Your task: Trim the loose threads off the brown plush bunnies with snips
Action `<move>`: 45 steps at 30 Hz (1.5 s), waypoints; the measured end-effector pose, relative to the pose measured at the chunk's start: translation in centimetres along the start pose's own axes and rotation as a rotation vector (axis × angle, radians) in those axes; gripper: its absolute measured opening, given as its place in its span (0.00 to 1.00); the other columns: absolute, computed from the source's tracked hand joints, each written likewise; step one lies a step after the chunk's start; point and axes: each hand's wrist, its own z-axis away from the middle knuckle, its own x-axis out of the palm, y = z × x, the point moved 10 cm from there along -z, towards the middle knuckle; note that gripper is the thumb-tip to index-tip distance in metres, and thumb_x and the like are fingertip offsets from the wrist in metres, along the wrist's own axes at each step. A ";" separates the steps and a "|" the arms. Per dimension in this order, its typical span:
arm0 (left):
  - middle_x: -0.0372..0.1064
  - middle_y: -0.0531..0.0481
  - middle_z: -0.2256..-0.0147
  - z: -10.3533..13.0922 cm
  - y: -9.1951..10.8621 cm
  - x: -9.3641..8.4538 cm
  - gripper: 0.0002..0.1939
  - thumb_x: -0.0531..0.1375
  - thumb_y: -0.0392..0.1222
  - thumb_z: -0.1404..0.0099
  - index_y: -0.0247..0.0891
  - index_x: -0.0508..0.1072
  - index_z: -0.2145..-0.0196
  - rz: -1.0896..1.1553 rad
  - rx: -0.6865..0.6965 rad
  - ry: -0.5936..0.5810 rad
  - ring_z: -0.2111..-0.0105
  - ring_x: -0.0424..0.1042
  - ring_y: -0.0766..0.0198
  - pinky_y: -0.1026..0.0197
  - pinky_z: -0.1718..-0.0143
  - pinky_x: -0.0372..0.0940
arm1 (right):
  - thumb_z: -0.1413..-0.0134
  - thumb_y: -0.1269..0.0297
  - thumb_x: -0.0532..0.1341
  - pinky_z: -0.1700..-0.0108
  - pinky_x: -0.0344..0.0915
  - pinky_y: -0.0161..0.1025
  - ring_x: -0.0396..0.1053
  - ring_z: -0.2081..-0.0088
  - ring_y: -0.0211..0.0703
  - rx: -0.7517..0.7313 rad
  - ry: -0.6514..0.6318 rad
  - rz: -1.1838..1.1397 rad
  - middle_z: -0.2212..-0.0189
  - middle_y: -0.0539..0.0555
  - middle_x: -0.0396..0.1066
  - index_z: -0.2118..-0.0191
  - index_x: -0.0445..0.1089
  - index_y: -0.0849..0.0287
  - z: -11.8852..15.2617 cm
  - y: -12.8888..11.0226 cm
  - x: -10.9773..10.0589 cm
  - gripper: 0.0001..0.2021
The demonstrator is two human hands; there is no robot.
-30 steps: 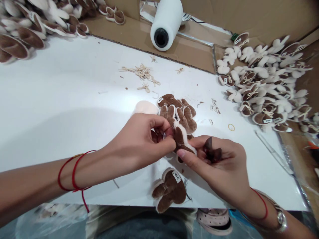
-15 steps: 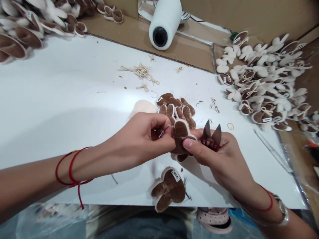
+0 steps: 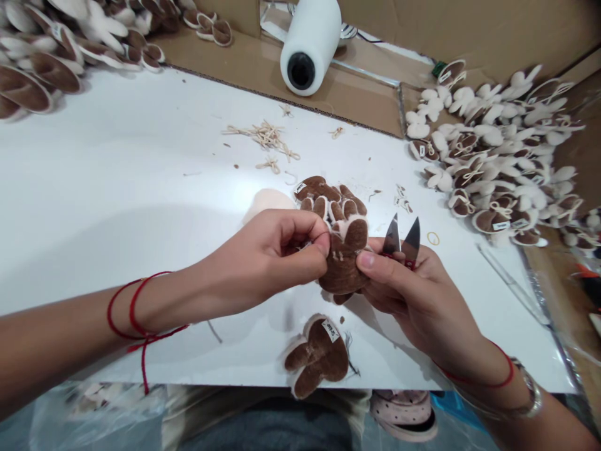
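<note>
My right hand [image 3: 404, 282] pinches a brown plush bunny piece [image 3: 342, 269] with cream edging between thumb and fingers. A pair of thread snips [image 3: 402, 241] is also held in that hand, its two blades apart and pointing away from me. My left hand [image 3: 286, 250] is closed in a pinch at the piece's left edge; what its fingertips hold is too small to make out. Just beyond lie more brown plush pieces [image 3: 323, 188], one with a white label. Nearer the table's front edge rests a labelled bunny-head piece [image 3: 319, 357] with dark threads beside it.
Small cream cord bows [image 3: 265, 134] lie in a heap on the white table [image 3: 117, 163]. A big white thread cone [image 3: 312, 47] stands on cardboard at the back. Plush piles sit at the left [image 3: 42, 56] and right [image 3: 498, 150]. Metal tweezers [image 3: 511, 285] lie at the right.
The plush piece has turned in my right hand, showing more of its brown face with small pale stitches. My left fingertips stay at its edge. The snips have shifted slightly.
</note>
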 end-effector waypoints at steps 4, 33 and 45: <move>0.56 0.59 0.82 0.1 0.5 -0.3 0.07 0.57 0.33 0.41 0.37 0.65 0.77 -0.020 0.009 0.035 0.83 0.52 0.75 0.72 0.84 0.48 | 0.42 0.67 0.63 0.81 0.58 0.26 0.38 0.83 0.29 -0.026 0.013 0.000 0.86 0.40 0.44 0.74 0.71 0.58 -0.1 -0.2 -0.2 0.10; 0.59 0.57 0.78 -0.3 -0.7 -0.1 0.07 0.56 0.40 0.44 0.38 0.63 0.78 -0.186 -0.010 0.004 0.79 0.59 0.71 0.69 0.79 0.55 | 0.44 0.68 0.63 0.82 0.56 0.29 0.55 0.84 0.31 -0.167 0.110 0.387 0.85 0.44 0.59 0.72 0.75 0.58 0.4 -1.9 -0.1 0.07; 0.54 0.58 0.83 1.3 1.0 3.3 0.10 0.53 0.31 0.42 0.38 0.60 0.79 -0.467 0.209 -0.315 0.82 0.53 0.71 0.68 0.82 0.50 | 0.46 0.64 0.65 0.84 0.47 0.29 0.47 0.84 0.28 -0.158 0.316 0.358 0.83 0.42 0.55 0.63 0.73 0.60 -0.4 -2.3 -3.2 0.06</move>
